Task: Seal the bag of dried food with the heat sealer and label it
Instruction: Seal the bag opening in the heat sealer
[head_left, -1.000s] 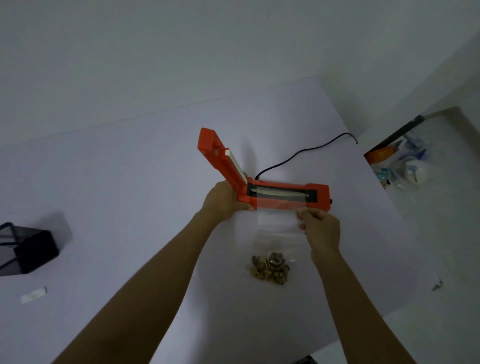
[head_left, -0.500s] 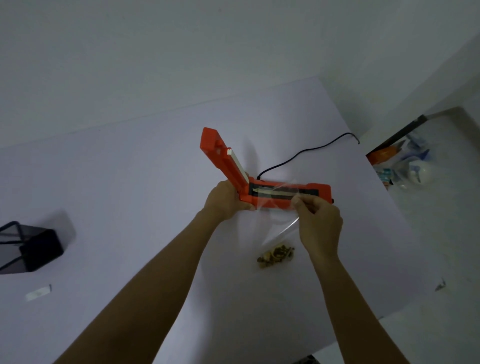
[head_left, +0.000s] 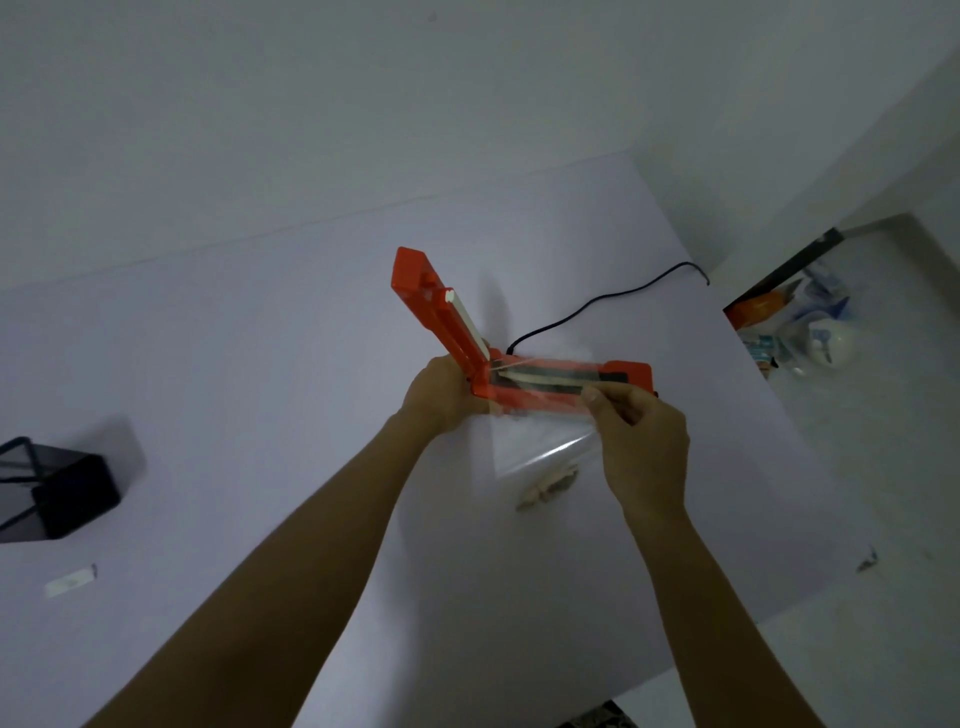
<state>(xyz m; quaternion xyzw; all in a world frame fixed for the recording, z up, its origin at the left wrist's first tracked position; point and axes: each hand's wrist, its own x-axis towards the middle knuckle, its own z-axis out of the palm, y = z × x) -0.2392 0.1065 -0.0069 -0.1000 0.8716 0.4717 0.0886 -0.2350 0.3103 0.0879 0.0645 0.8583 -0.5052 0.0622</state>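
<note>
An orange heat sealer (head_left: 631, 375) lies on the white table (head_left: 260, 364), its lid (head_left: 431, 306) raised at the left end. A clear plastic bag (head_left: 535, 441) hangs lifted in front of it, with its mouth laid across the sealer's black bar. Dried food (head_left: 545, 488) sits in the bag's bottom, blurred. My left hand (head_left: 441, 395) grips the bag's left top corner beside the sealer's hinge. My right hand (head_left: 639, 436) pinches the bag's right top corner at the bar. A small white label (head_left: 70, 581) lies on the table at the far left.
A black wire holder (head_left: 57, 488) stands at the left. The sealer's black cord (head_left: 597, 301) runs back to the table's right corner. Off the right edge, bags and a white object (head_left: 826, 338) clutter the floor. The table's near edge runs lower right.
Both hands lifted the bag's mouth up onto the sealer's bar. The bag rose off the table and the dried food slid into its lower fold. The lid stayed raised.
</note>
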